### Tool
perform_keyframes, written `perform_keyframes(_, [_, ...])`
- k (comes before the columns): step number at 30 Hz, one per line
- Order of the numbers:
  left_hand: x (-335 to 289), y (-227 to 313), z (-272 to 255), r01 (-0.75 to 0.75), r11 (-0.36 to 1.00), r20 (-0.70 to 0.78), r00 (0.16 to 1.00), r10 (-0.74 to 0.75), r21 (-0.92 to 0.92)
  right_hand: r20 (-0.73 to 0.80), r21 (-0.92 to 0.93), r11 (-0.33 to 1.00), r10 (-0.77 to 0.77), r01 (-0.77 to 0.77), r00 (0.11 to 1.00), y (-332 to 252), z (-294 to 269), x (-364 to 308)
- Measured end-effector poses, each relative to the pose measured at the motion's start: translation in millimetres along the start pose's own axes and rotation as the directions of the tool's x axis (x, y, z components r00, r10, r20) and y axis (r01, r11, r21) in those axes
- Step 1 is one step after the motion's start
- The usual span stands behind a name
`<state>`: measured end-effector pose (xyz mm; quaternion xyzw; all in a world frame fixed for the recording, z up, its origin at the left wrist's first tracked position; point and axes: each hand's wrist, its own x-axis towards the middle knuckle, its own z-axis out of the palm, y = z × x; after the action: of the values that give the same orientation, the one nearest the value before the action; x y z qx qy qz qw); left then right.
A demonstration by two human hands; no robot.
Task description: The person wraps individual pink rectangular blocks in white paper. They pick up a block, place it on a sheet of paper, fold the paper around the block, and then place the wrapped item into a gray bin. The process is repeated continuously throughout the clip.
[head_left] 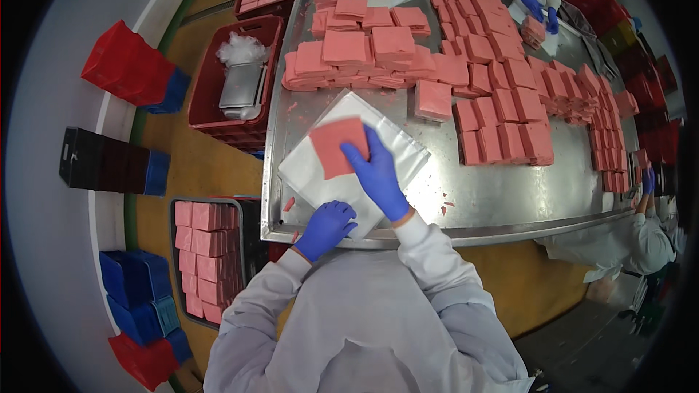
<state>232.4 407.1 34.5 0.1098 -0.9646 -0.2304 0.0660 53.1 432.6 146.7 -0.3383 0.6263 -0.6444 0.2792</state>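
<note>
My right hand (377, 175), in a blue glove, is closed on a square pink slab of what looks like sliced meat (337, 147), thumb on top. The slab is over a stack of clear-white plastic bags or sheets (404, 151) lying at an angle on the metal table. At the near corner of that stack is my left hand (326, 230), also blue-gloved, its fingers curled. What its fingertips hold, if anything, is hidden. Stacks of similar pink slabs (342, 47) stand just beyond the sheets, and one separate stack (434, 100) sits to their right.
Many more slab stacks (502, 116) cover the right of the steel table (473, 200). Other people's gloved hands (530, 3) work across it. On the left stand a filled crate (207, 262), a dark red crate with a metal tray (237, 80), and stacked bins (135, 65).
</note>
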Motion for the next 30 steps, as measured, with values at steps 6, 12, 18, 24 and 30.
perform_keyframes(6, [42.6, -14.3, -25.5, 0.257, 0.746, -0.209, 0.859, -0.467, -0.614, 0.356, -0.713, 0.656, 0.036, 0.247, 0.934, 92.8, -34.7, -83.5])
perform_keyframes(12, [53.7, -47.5, -18.7, -0.134, 0.99, -0.034, 0.99, 0.135, 0.04, -0.159, -0.572, 0.821, -0.112, 0.001, 0.981, 88.9, -61.7, -61.6])
perform_keyframes(18, [109.8, -46.9, 2.2, 0.262, 0.964, -0.441, 0.87, -0.219, 0.037, 0.397, -0.794, 0.546, 0.134, 0.267, 0.908, 111.8, -34.2, -72.7])
perform_keyframes(24, [105.0, -29.4, 12.5, 0.355, 0.925, -0.339, 0.894, -0.293, 0.136, 0.317, -0.898, 0.373, 0.185, 0.232, 0.93, 95.9, -45.4, -48.4])
perform_keyframes(30, [107.8, -33.5, 1.6, 0.36, 0.929, -0.259, 0.908, -0.329, 0.084, 0.186, -0.589, 0.807, 0.188, -0.044, 0.964, 132.1, -61.1, -31.3])
